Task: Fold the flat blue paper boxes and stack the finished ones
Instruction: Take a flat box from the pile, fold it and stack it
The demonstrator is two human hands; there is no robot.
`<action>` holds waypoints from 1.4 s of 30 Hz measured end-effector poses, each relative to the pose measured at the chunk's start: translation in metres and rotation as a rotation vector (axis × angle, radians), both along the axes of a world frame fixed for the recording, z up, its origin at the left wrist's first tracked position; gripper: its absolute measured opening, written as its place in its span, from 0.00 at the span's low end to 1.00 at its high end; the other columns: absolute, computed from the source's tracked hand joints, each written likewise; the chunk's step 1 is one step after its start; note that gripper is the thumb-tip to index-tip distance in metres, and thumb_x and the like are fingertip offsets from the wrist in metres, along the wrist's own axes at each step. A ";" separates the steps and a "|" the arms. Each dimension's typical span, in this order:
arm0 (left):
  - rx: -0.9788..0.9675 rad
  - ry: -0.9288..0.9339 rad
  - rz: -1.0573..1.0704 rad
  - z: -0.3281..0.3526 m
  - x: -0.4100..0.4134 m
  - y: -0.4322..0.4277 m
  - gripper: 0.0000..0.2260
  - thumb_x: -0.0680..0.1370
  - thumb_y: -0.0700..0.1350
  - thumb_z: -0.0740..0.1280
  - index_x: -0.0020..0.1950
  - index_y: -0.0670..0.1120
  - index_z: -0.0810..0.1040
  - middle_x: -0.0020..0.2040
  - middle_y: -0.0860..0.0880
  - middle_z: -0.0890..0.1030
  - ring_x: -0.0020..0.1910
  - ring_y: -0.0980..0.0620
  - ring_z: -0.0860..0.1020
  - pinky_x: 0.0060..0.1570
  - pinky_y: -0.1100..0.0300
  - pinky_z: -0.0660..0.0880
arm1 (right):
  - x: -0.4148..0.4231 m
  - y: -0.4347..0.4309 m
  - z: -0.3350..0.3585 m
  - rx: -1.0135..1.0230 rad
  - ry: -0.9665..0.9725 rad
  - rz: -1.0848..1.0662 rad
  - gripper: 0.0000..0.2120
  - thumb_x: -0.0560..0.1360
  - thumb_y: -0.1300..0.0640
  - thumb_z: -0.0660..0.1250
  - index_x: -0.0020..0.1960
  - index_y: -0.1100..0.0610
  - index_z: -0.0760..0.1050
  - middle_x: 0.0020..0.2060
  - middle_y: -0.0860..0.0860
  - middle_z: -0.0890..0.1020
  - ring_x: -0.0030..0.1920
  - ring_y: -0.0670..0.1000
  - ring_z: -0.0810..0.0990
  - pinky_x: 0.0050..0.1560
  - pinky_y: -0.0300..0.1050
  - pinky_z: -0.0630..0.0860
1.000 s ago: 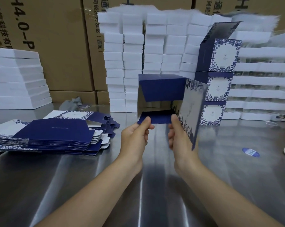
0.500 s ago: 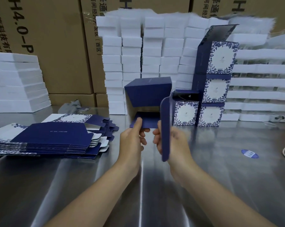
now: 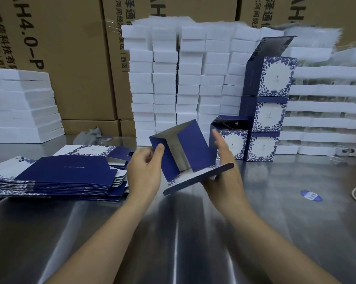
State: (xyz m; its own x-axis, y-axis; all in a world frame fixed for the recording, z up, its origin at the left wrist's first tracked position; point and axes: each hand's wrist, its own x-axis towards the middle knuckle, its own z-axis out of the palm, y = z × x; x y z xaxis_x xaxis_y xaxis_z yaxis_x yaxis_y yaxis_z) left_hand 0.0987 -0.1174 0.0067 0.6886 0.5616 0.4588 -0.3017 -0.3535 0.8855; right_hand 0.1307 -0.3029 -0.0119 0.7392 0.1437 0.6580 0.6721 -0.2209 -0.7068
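a packing workshop, or a warehouse corner (more stockroom than shop). a steel table serves as the bench. behind it stand tall brown shipping cartons with printed chinese text and walls of white foam slabs. on its left side lie flat blue boxes, toward its far right stand stacked folded boxes, and above its middle a half-folded box is held.

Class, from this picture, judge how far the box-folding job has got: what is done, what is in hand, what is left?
Done: four folded boxes stand at the back right, three in a column, one beside it. In hand: a half-folded box, pinched by the left hand, with the right hand against its patterned panel. Left: a thick pile of flat boxes.
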 end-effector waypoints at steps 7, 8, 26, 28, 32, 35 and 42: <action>-0.150 -0.161 -0.270 0.009 -0.008 -0.008 0.15 0.89 0.56 0.54 0.64 0.59 0.81 0.60 0.56 0.85 0.60 0.52 0.83 0.56 0.52 0.80 | -0.002 -0.003 0.000 -0.170 -0.064 -0.213 0.25 0.75 0.32 0.67 0.70 0.37 0.72 0.57 0.38 0.76 0.58 0.38 0.74 0.58 0.34 0.71; -0.135 -0.161 -0.277 0.010 -0.009 -0.008 0.18 0.88 0.60 0.52 0.67 0.59 0.80 0.63 0.57 0.84 0.63 0.54 0.82 0.59 0.52 0.79 | -0.004 -0.003 0.003 -0.160 -0.057 -0.227 0.27 0.75 0.29 0.65 0.70 0.38 0.73 0.56 0.38 0.76 0.58 0.38 0.74 0.57 0.34 0.71; 0.102 -0.141 -0.184 -0.006 -0.006 -0.011 0.12 0.85 0.55 0.67 0.54 0.50 0.87 0.54 0.57 0.84 0.57 0.59 0.81 0.61 0.54 0.76 | -0.007 -0.005 0.006 0.016 0.012 -0.219 0.15 0.81 0.32 0.55 0.38 0.31 0.72 0.46 0.43 0.76 0.48 0.36 0.76 0.45 0.31 0.67; 0.081 -0.130 -0.170 -0.006 -0.004 -0.013 0.08 0.84 0.52 0.68 0.54 0.51 0.85 0.52 0.57 0.84 0.55 0.60 0.81 0.59 0.54 0.77 | -0.004 -0.005 0.003 0.044 0.008 -0.204 0.10 0.82 0.35 0.59 0.45 0.33 0.75 0.49 0.42 0.77 0.49 0.38 0.78 0.49 0.33 0.71; -0.021 -0.162 -0.189 -0.005 -0.004 -0.017 0.11 0.81 0.46 0.73 0.60 0.58 0.76 0.57 0.58 0.81 0.56 0.60 0.82 0.50 0.68 0.74 | -0.004 -0.002 0.000 0.168 0.051 -0.169 0.12 0.83 0.47 0.67 0.64 0.35 0.73 0.60 0.37 0.74 0.56 0.40 0.78 0.60 0.48 0.78; 0.245 -0.260 -0.070 -0.003 -0.009 -0.017 0.10 0.81 0.45 0.72 0.58 0.59 0.79 0.60 0.60 0.79 0.63 0.57 0.79 0.49 0.72 0.72 | -0.008 -0.003 0.006 0.024 -0.214 -0.240 0.11 0.83 0.54 0.66 0.61 0.41 0.80 0.63 0.39 0.74 0.66 0.42 0.74 0.68 0.42 0.71; 0.766 -0.333 0.002 -0.012 -0.012 -0.020 0.06 0.79 0.52 0.73 0.55 0.56 0.84 0.54 0.62 0.84 0.56 0.59 0.80 0.55 0.55 0.73 | -0.005 -0.009 0.002 -0.246 -0.431 -0.298 0.08 0.80 0.54 0.70 0.57 0.49 0.83 0.54 0.40 0.84 0.70 0.45 0.76 0.70 0.45 0.68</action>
